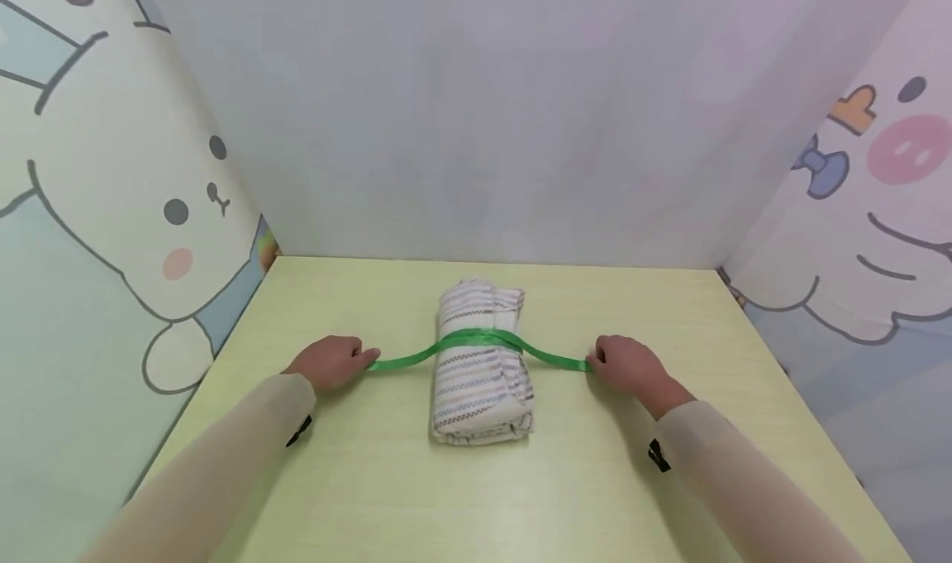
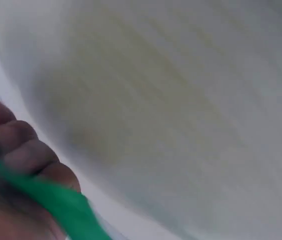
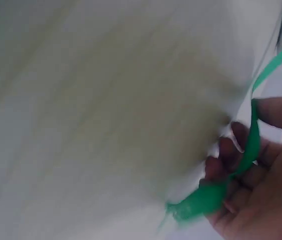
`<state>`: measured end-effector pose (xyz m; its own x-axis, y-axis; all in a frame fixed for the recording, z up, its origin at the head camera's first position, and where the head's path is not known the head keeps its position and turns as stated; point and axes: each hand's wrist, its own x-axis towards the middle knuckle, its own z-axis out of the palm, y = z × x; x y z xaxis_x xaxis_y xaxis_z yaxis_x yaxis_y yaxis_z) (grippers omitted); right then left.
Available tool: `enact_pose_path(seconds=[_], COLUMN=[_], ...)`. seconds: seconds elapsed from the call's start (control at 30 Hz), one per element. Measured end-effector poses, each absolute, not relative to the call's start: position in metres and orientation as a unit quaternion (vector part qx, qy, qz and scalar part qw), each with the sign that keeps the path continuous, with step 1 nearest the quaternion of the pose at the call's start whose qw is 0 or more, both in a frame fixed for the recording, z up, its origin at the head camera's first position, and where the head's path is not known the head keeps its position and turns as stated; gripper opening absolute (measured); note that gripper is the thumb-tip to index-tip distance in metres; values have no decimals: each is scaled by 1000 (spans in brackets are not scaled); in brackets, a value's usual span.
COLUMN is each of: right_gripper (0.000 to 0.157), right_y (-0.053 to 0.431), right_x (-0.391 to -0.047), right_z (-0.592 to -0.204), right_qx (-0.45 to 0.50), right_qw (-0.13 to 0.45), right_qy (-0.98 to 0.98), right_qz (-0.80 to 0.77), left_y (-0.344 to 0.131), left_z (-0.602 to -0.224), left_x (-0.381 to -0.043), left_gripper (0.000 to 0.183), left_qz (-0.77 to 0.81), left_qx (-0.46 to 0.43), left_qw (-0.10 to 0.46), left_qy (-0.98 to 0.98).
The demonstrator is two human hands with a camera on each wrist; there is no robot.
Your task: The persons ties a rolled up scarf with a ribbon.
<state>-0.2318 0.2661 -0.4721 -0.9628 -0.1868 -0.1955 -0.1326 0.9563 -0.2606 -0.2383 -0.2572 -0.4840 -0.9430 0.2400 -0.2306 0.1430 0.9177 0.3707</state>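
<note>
A folded striped cloth [image 1: 476, 393] lies lengthwise on the table in the head view. Around its middle passes a green ribbon [image 1: 476, 338], whose two ends stretch out to the sides. My left hand [image 1: 330, 363] pinches the left end, and my right hand [image 1: 626, 363] grips the right end. In the left wrist view the ribbon [image 2: 56, 200] crosses the curled fingers [image 2: 31, 155]. The right wrist view has the ribbon [image 3: 253, 135] running through the palm, its frayed tail hanging past the fingers [image 3: 225, 155].
The pale yellow table [image 1: 476, 505] meets a plain whitish backdrop [image 1: 476, 133] at its far edge. Printed cartoon panels stand at the left [image 1: 111, 216] and right [image 1: 878, 216]. Long beige sleeves cover both forearms.
</note>
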Motion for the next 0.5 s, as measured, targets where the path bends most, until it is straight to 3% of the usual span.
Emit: enact_pose_path(seconds=[0.27, 0.5], right_gripper=[23, 26], right_y=[254, 231], right_x=[-224, -206], right_z=[-466, -457], right_qx=[-54, -33], right_qw=[80, 48], right_qy=[981, 957], right_qz=[-169, -284], left_y=[-259, -229], left_z=[-477, -457], left_x=[-228, -199], left_gripper=[28, 25], left_qz=[191, 289], left_qx=[90, 83], left_qw=[99, 50], left_qy=[972, 952])
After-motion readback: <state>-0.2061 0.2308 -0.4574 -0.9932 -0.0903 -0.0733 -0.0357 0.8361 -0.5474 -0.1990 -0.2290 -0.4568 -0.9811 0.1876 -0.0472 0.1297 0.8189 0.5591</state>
